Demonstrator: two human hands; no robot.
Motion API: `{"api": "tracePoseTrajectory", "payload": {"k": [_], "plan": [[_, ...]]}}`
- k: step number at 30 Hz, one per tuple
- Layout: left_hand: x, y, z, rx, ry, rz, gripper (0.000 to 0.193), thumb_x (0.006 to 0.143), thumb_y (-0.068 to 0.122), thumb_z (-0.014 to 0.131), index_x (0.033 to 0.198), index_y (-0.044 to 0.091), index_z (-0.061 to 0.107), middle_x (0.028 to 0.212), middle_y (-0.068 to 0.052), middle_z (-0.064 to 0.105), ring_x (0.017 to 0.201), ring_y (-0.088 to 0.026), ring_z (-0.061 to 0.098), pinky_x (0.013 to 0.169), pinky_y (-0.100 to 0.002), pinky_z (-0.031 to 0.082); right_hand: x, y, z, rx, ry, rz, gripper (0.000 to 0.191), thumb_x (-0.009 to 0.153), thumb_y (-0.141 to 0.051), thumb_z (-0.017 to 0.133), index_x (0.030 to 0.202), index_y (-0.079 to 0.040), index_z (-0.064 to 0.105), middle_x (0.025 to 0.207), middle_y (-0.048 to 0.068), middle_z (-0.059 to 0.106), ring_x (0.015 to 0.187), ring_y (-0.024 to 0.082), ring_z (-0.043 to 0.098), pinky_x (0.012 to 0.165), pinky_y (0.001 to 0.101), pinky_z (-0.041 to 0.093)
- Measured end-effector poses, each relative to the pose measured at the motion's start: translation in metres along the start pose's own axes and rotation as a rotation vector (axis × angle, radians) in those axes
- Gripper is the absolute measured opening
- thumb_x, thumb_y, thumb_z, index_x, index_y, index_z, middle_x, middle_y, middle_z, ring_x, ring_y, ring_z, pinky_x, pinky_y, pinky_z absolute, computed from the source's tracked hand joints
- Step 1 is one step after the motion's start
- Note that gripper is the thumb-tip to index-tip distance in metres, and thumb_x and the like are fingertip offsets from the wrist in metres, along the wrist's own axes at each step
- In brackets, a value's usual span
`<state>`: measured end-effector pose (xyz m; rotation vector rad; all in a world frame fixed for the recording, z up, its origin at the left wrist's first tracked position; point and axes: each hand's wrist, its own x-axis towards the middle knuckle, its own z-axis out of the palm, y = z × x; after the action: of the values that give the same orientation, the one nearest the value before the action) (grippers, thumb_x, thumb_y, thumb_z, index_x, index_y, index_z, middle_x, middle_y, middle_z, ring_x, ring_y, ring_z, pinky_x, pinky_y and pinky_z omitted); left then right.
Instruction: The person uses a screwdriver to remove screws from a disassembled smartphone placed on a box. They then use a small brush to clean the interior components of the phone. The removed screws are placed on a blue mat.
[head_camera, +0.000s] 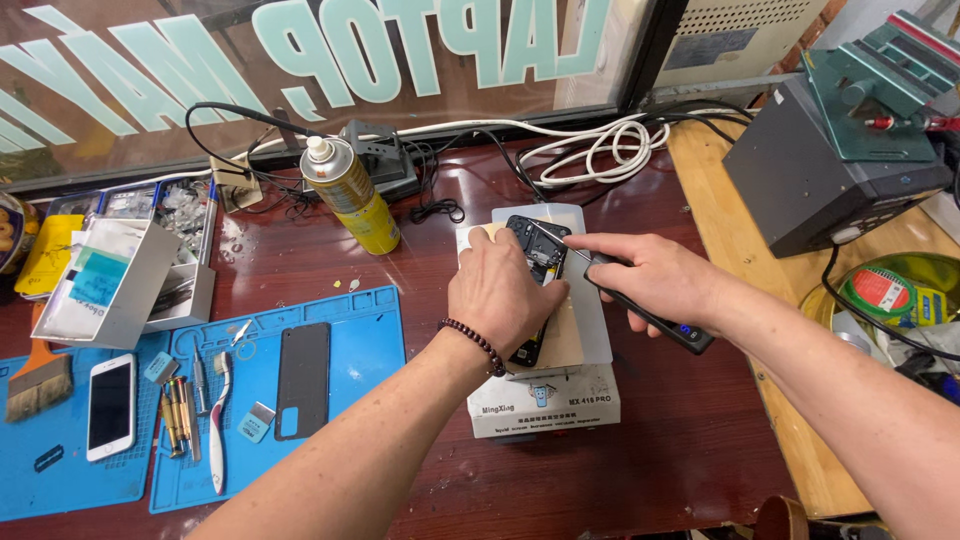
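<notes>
- We have the opened phone (537, 250) lying back-side up on a pale pad atop the white heating plate box (545, 400), near the middle of the dark red bench (650, 450).
- Our left hand (503, 295) lies flat over the phone's lower half, fingers curled round its edge, pinning it down.
- Our right hand (655, 280) is wrapped tight around a black electric screwdriver (650, 318), its thin bit reaching into the upper part of the phone's exposed insides.
- Risk, as we judge it: if the bit sits off-centre, it could slip and gouge the board or a ribbon cable. The tip is too small to tell how it sits.
- A loosened screw could roll off the raised plate and vanish among the cables (590, 150) behind.
- Our left palm hides much of the phone, so a shift under pressure may go unnoticed.
- Further out: a yellow spray can (352, 195) stands behind, a blue mat (350, 370) to the left carries a dark back cover (301, 380), tools and a white phone (110, 405).
- A grey power unit (820, 180) sits at right.
</notes>
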<state>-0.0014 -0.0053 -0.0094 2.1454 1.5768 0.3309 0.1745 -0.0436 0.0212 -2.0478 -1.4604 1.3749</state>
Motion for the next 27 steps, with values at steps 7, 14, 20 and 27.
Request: {"api": "tracePoseTrajectory", "payload": {"k": [7, 14, 20, 27], "plan": [[0.008, 0.005, -0.010, 0.014, -0.043, 0.022, 0.070, 0.066, 0.037, 0.086, 0.113, -0.007, 0.060, 0.116, -0.026, 0.059, 0.108, -0.039, 0.065, 0.083, -0.044, 0.060, -0.003, 0.016, 0.007, 0.205, 0.053, -0.016, 0.058, 0.092, -0.030, 0.059, 0.149, -0.028, 0.051, 0.083, 0.004, 0.065, 0.050, 0.014, 0.061, 0.044, 0.0297, 0.053], [0.007, 0.007, -0.025, -0.006, -0.080, -0.011, 0.064, 0.064, 0.042, 0.085, 0.105, -0.005, 0.070, 0.114, -0.026, 0.065, 0.103, -0.038, 0.070, 0.084, -0.043, 0.060, -0.005, 0.035, 0.044, 0.532, 0.306, -0.150, 0.057, 0.093, -0.032, 0.065, 0.145, -0.011, 0.053, 0.083, 0.006, 0.064, 0.052, 0.011, 0.061, 0.043, 0.0280, 0.051], [0.005, -0.008, -0.046, 0.022, -0.121, -0.122, 0.056, 0.066, 0.044, 0.079, 0.099, -0.002, 0.076, 0.107, -0.025, 0.072, 0.093, -0.036, 0.075, 0.081, -0.043, 0.061, 0.011, 0.036, 0.042, 0.488, 0.352, -0.073, 0.062, 0.084, -0.018, 0.074, 0.141, -0.008, 0.052, 0.079, 0.004, 0.065, 0.055, 0.010, 0.060, 0.045, 0.0283, 0.051], [0.022, -0.057, -0.085, 0.060, 0.039, 0.033, 0.064, 0.065, 0.044, 0.080, 0.109, -0.002, 0.074, 0.105, -0.023, 0.065, 0.105, -0.033, 0.066, 0.092, -0.043, 0.055, 0.019, 0.020, 0.039, 0.335, 0.303, -0.063, 0.067, 0.078, -0.005, 0.070, 0.143, -0.011, 0.055, 0.075, 0.006, 0.063, 0.054, 0.012, 0.060, 0.047, 0.0295, 0.053]]}}
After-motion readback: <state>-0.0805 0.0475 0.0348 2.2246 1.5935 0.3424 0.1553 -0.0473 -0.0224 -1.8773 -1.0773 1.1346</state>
